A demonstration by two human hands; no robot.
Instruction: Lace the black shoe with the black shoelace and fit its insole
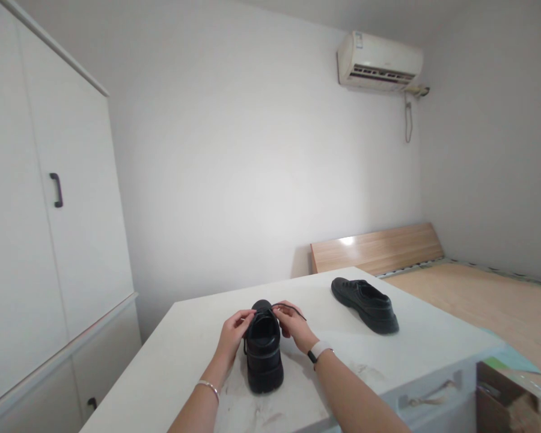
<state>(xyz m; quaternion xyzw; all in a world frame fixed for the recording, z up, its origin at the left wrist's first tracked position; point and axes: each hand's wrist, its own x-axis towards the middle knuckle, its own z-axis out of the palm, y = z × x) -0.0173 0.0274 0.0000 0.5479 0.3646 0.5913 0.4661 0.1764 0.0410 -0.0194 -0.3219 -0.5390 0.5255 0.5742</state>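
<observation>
Right hand (pixel 293 325) pinches thin lace (pixel 301 314) between fingertips, at right of near shoe (pixel 264 367). Left hand (pixel 232 332) touches left edge of near shoe's opening; whether its fingers grip, cannot tell. Near shoe stands on white table (pixel 198 337), heel nearest, probably so both hands reach evenly. Far shoe (pixel 367 307) lies right of near shoe, apart.

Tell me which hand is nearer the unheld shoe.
Right. The right hand is left of the unheld shoe; the left hand is farther left, across the other shoe.
</observation>
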